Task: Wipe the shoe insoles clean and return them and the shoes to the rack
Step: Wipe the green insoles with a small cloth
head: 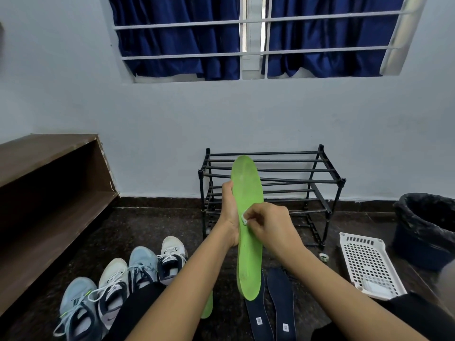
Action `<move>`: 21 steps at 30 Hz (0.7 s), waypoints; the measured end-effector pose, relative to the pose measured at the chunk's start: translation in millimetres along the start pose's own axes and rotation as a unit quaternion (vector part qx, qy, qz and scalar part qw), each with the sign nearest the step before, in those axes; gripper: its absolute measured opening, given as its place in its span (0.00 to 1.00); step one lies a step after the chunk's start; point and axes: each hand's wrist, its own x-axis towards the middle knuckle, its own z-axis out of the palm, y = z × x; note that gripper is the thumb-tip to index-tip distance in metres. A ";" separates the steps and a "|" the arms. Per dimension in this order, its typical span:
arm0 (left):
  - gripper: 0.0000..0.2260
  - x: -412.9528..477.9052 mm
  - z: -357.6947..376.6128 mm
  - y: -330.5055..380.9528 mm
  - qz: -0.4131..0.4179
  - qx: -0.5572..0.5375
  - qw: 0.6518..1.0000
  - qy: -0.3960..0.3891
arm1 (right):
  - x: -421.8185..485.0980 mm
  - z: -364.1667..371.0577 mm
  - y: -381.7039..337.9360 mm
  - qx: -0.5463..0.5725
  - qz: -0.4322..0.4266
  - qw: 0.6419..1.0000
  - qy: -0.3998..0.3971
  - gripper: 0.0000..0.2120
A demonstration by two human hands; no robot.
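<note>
My left hand [229, 212] holds a long green insole [247, 188] upright by its left edge, in front of the black shoe rack [327, 178]. My right hand [267, 225] pinches a small white wipe [244, 219] against the insole's middle. A second green insole [207, 306] lies on the floor, mostly hidden under my left forearm. Two dark blue insoles [280, 299] lie side by side on the floor below the raised one. Several sneakers, light blue [141, 264] and white [112, 284], stand in a row at the lower left.
A white perforated plastic basket [366, 262] with a white packet inside lies on the floor at right. Behind it stands a dark bin [426, 230] lined with a black bag. A small tape roll [323, 256] sits near the rack's foot. A wooden bench [49, 188] runs along the left.
</note>
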 end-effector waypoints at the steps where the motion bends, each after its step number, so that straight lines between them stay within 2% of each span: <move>1: 0.24 -0.3 0.7 -0.7 0.000 0.002 1.000 0.002 | 1.5 -0.6 -0.3 -0.007 -0.001 1.000 0.002 0.10; 8: 0.23 -7.4 13.6 -4.3 -0.017 0.005 0.999 -0.046 | 23.4 -9.0 9.3 -0.114 -0.017 0.988 0.107 0.09; 11: 0.23 -8.3 11.6 2.2 -0.005 -0.003 0.998 -0.060 | 27.7 -9.1 4.5 -0.118 -0.031 0.982 0.145 0.08; 18: 0.24 -4.6 -7.2 15.5 0.013 -0.015 1.000 -0.020 | 23.5 6.7 -9.0 -0.100 -0.040 0.992 0.069 0.09; 21: 0.20 -2.4 -12.4 18.9 0.022 -0.019 0.999 -0.014 | 19.5 13.5 -13.6 -0.116 -0.044 0.991 0.056 0.09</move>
